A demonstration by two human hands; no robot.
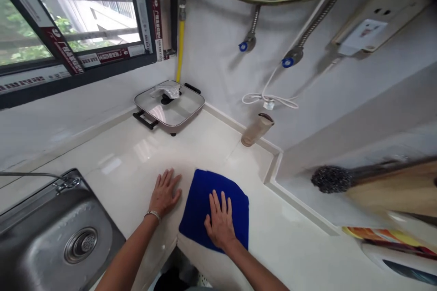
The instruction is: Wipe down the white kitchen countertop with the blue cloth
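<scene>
Both hands lie flat, fingers spread: right hand (220, 223) presses blue square cloth (215, 211) on pale glossy worktop (143, 154); left hand (165, 192) rests beside it. Stainless steel sink (51, 232) holds nothing visible.

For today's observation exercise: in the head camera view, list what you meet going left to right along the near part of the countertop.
sink → left hand → blue cloth → right hand, flat on the cloth.

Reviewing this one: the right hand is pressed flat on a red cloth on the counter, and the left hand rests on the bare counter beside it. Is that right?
Not quite. The head view shows the cloth under the right hand is blue, not red. The rest stands: the left hand lies flat on the bare counter beside it.
</scene>
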